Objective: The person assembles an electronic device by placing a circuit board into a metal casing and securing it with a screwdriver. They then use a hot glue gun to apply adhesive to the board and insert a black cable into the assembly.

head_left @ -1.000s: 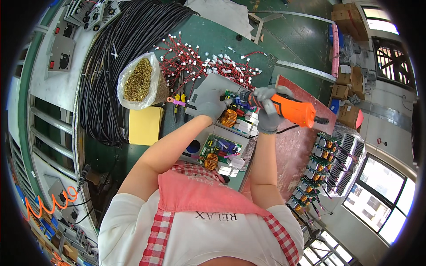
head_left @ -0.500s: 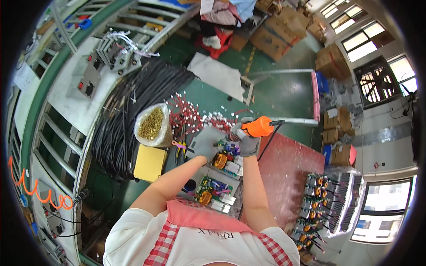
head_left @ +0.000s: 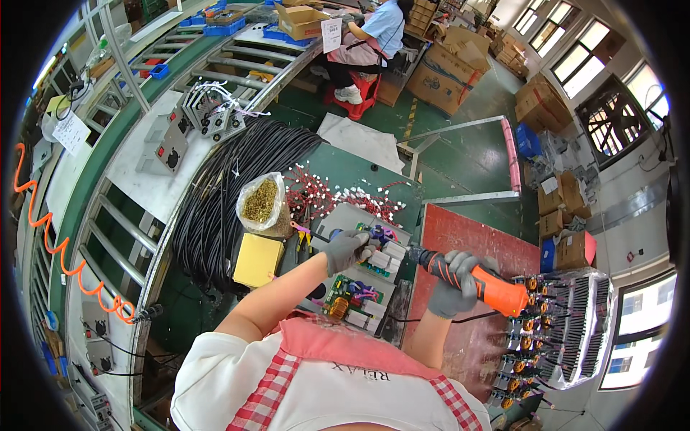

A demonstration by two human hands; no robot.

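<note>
Over the left part of the green circuit board with chunky white blocks, the grey-gloved left hand has its fingers curled, can't tell if they're pinching anything. Just right of that board, the grey-gloved right hand is wrapped around an orange-and-black power driver, nose pointing boardward. Up-left of the board sits a clear plastic bag of brass-coloured bits.

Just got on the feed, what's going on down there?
The right grey-gloved hand grips an orange-and-black power tool, which points toward the upper green circuit board. The left grey-gloved hand is at that board's left side; whether it grips anything is unclear. A second green circuit board lies below in the picture.
</note>
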